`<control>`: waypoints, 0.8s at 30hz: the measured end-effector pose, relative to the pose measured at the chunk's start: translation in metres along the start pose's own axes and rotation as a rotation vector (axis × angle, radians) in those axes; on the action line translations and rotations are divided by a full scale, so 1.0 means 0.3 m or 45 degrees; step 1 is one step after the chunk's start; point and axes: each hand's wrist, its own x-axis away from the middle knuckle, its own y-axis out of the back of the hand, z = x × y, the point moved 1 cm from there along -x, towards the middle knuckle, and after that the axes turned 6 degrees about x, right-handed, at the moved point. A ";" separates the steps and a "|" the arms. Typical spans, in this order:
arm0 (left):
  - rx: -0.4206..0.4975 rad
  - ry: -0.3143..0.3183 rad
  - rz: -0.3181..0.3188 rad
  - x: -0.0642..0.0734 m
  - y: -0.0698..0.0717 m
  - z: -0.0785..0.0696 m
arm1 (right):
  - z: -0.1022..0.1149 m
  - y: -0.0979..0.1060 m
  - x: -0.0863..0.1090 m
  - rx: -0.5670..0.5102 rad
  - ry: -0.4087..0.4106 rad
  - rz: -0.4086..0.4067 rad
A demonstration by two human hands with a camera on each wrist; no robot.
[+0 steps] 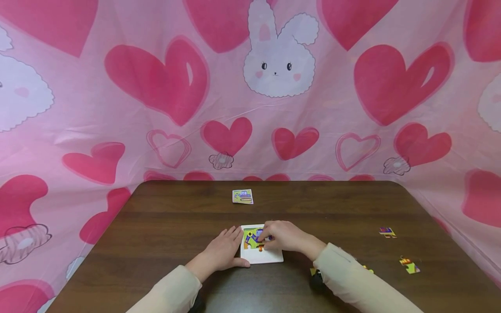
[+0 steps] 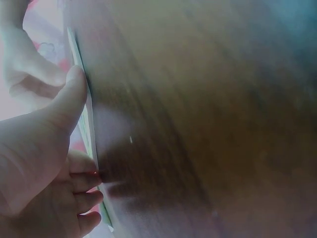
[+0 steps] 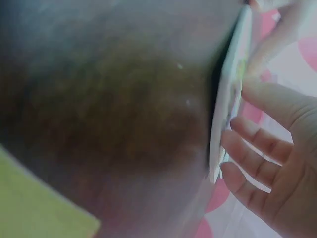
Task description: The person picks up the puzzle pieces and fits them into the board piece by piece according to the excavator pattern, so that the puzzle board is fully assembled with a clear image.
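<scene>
A white-framed puzzle board point(image 1: 261, 257) lies flat in front of me, its upper part filled with a green, yellow and blue picture point(image 1: 249, 239). My left hand point(image 1: 224, 250) rests at the board's left side, fingers straight along the edge and thumb at the lower left corner. Over the board's right half, my right hand point(image 1: 287, 237) bends its thumb and fingers about a small puzzle piece point(image 1: 270, 238), mostly hidden by them. In the right wrist view, the right fingertips point(image 3: 229, 139) meet the face of the tilted-looking board point(image 3: 225, 94).
A small picture card point(image 1: 242, 196) lies farther back on the brown table point(image 1: 188, 217). Loose puzzle pieces lie to the right, one purple and yellow point(image 1: 387, 232), one orange and green point(image 1: 409, 264). More yellow bits point(image 1: 368, 269) show beside the right sleeve point(image 1: 352, 274).
</scene>
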 end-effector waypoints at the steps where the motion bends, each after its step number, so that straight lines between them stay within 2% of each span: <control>1: 0.000 0.002 0.001 0.000 -0.001 0.000 | -0.005 0.006 0.004 -0.032 -0.005 0.001; 4: 0.003 0.008 0.002 -0.001 -0.001 -0.001 | -0.023 0.036 0.022 -0.129 -0.034 -0.012; 10: 0.008 0.013 -0.002 0.000 0.002 -0.003 | -0.071 0.112 0.080 -0.236 -0.067 -0.112; 13: 0.010 0.010 -0.002 0.001 0.003 -0.002 | -0.103 0.142 0.116 -0.270 -0.084 -0.178; 19: 0.014 0.016 0.002 0.002 0.003 -0.004 | -0.174 0.196 0.204 -0.335 -0.197 -0.279; 24: 0.012 0.009 -0.002 0.003 0.002 -0.005 | -0.240 0.240 0.291 -0.333 -0.242 -0.380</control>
